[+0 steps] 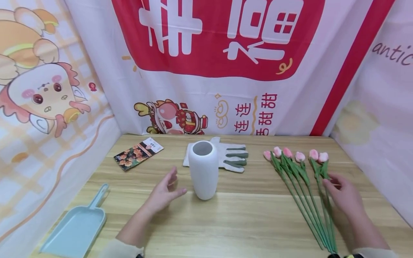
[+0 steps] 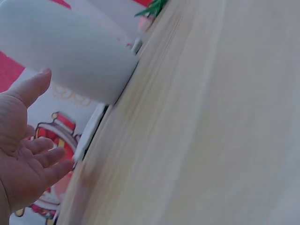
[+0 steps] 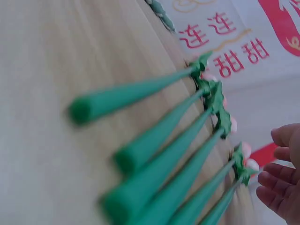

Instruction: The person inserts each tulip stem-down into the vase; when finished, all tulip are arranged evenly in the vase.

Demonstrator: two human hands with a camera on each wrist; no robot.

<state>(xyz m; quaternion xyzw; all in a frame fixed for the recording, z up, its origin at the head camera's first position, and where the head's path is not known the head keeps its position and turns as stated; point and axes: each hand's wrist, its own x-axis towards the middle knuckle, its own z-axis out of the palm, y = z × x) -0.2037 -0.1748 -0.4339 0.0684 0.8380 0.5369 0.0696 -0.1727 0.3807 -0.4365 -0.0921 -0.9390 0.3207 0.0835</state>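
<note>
Tulip stems [image 1: 309, 208] lie ungrasped under the right hand's [image 1: 343, 195] relaxed fingers; left hand [image 1: 164, 193] spreads beside the empty vase [image 1: 203, 170].

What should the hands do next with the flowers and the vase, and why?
Probably the right hand should curl its fingers round one tulip stem. It hovers open right over the tulips, which all lie flat on the table, while the left hand waits open beside the upright, empty-looking white vase.
</note>
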